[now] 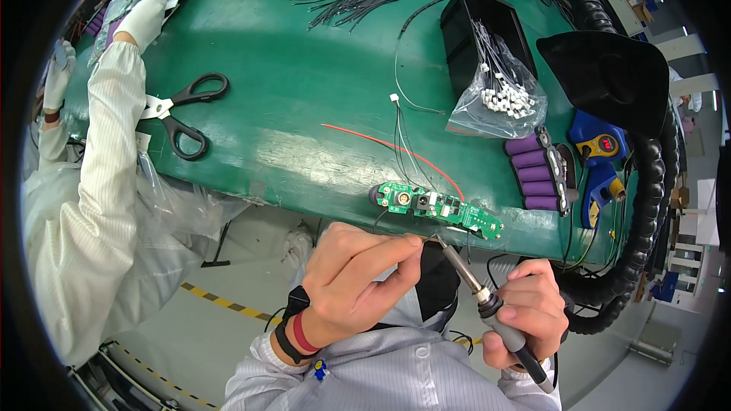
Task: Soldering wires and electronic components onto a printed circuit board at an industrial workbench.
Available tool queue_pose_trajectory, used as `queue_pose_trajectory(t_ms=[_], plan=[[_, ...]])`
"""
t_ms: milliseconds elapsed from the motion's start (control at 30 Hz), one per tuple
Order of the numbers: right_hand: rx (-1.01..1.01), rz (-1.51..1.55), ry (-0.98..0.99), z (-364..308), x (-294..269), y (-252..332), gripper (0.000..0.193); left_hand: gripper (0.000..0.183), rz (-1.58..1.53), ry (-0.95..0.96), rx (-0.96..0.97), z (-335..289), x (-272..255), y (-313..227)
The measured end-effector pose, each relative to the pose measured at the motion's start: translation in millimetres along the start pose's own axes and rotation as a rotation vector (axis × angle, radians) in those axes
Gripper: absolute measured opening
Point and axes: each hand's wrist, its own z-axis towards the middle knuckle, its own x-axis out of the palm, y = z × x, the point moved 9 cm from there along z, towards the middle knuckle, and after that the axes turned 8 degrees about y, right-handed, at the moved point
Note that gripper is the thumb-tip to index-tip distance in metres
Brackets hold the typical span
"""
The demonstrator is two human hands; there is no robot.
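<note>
In my right hand [531, 308] is a soldering iron [464, 270], gripped by its grey handle. Its tip points up and left, to the near edge of a green circuit board [476, 219]. Thumb and index finger of my left hand [358, 278] pinch a thin dark wire [429, 238] right beside that tip; whether the tip touches it I cannot tell. The board lies along the table's front edge, with a purple cell showing under its left end. A red wire [381, 141] and a cable with a white connector [394, 98] run from the board across the table.
Scissors [183, 110] lie at the left, near a co-worker's gloved hand [143, 21]. Black wires [350, 4] are piled at the back. A black bin [487, 23] with bagged connector cables [502, 99], a purple battery pack [537, 171] and a blue soldering station [598, 137] stand right, beside a black hose [649, 183].
</note>
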Motion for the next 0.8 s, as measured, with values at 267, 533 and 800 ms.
queue_pose_trajectory(t_ms=[267,533,800], plan=[[-0.012,0.011,-0.008,-0.5,0.0,0.0,0.022,0.036,0.037,0.005,0.011,0.3,0.3,-1.6],[-0.012,0.022,-0.048,-2.7,-1.2,-0.5,0.024,0.037,0.029,0.019,0.019,0.8,2.0,-0.5],[-0.008,0.041,-0.051,-1.3,-1.3,-2.8,0.024,0.037,0.034,0.021,0.039,0.9,1.8,-1.4]])
